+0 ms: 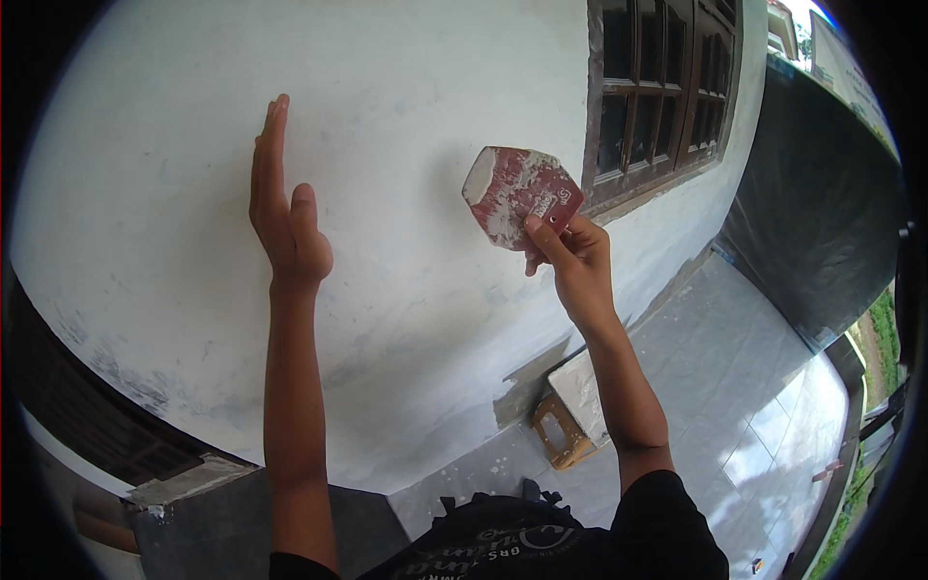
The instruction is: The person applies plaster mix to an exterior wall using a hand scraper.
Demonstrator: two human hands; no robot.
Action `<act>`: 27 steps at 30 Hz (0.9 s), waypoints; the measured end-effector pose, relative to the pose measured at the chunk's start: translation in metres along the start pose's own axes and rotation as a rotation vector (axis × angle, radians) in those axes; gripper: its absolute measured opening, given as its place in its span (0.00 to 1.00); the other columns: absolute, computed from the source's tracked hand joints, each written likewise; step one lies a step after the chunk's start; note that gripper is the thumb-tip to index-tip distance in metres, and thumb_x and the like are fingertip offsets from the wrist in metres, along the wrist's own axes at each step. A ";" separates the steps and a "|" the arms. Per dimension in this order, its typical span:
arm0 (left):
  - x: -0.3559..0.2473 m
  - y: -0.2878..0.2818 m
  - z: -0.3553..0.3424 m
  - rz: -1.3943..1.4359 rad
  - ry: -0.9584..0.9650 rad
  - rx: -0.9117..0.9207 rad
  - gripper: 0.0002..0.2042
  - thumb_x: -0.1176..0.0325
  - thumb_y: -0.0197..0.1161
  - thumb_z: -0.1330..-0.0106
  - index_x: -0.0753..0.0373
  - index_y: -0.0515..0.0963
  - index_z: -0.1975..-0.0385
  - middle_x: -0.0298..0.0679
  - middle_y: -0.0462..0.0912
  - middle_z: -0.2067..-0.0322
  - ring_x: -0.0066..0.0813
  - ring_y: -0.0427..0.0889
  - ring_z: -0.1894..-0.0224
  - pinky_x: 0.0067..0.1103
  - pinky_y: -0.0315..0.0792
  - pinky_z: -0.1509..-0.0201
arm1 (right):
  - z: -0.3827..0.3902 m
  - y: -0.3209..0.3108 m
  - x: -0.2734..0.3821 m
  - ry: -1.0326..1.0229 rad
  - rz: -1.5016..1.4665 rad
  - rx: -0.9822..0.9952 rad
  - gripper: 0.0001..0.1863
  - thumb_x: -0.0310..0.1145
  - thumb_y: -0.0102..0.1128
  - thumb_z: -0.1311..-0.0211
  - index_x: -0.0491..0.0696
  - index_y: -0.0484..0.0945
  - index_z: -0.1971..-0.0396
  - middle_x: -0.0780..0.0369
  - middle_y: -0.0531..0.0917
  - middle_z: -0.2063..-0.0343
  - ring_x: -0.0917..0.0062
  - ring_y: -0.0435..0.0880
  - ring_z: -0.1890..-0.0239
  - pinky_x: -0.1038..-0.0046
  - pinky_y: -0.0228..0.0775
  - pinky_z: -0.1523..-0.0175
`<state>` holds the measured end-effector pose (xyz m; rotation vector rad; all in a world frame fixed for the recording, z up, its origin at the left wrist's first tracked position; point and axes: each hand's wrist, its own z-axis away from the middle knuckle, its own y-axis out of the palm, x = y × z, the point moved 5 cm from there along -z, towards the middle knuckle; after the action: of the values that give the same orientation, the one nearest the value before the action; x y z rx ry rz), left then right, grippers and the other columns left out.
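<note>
Right hand (578,261) pinching red scraper (522,196), left hand (282,215) flat on white wall (416,97)

We see our right hand (572,259) pinching a red scraper (522,196) against the white wall (416,87), while our left hand (283,213), left of the scraper, lies flat on the wall.
</note>
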<state>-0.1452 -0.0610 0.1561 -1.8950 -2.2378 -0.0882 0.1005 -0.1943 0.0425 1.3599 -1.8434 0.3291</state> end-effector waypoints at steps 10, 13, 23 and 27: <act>-0.093 0.127 0.141 0.420 -0.382 0.126 0.32 0.60 0.41 0.29 0.75 0.62 0.29 0.58 0.69 0.30 0.53 0.65 0.26 0.42 0.55 0.22 | 0.091 -0.124 -0.059 0.272 -0.034 -0.343 0.10 0.34 0.62 0.26 0.43 0.85 0.61 0.63 0.85 0.72 0.83 0.81 0.73 0.75 0.78 0.68; -0.118 0.168 0.180 0.540 -0.556 0.202 0.33 0.62 0.42 0.33 0.76 0.63 0.29 0.60 0.68 0.30 0.52 0.64 0.25 0.40 0.55 0.21 | 0.121 -0.162 -0.072 0.351 0.011 -0.433 0.10 0.34 0.61 0.26 0.44 0.85 0.60 0.65 0.85 0.71 0.85 0.80 0.71 0.77 0.76 0.66; -0.199 0.269 0.311 0.789 -0.816 0.532 0.33 0.65 0.41 0.33 0.77 0.60 0.28 0.60 0.65 0.28 0.53 0.61 0.24 0.39 0.51 0.20 | 0.240 -0.263 -0.137 0.608 0.098 -0.635 0.10 0.33 0.63 0.27 0.42 0.85 0.57 0.62 0.89 0.63 0.82 0.85 0.64 0.77 0.74 0.61; -0.225 0.297 0.355 0.863 -0.893 0.677 0.32 0.62 0.40 0.30 0.77 0.60 0.29 0.60 0.65 0.28 0.53 0.61 0.24 0.38 0.51 0.20 | 0.286 -0.279 -0.163 0.707 0.072 -0.752 0.11 0.33 0.64 0.28 0.41 0.85 0.55 0.61 0.89 0.62 0.80 0.86 0.62 0.77 0.76 0.58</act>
<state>0.1382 -0.1644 -0.2609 -2.4484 -1.1903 1.6492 0.2371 -0.3695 -0.3282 0.5476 -1.2153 0.1007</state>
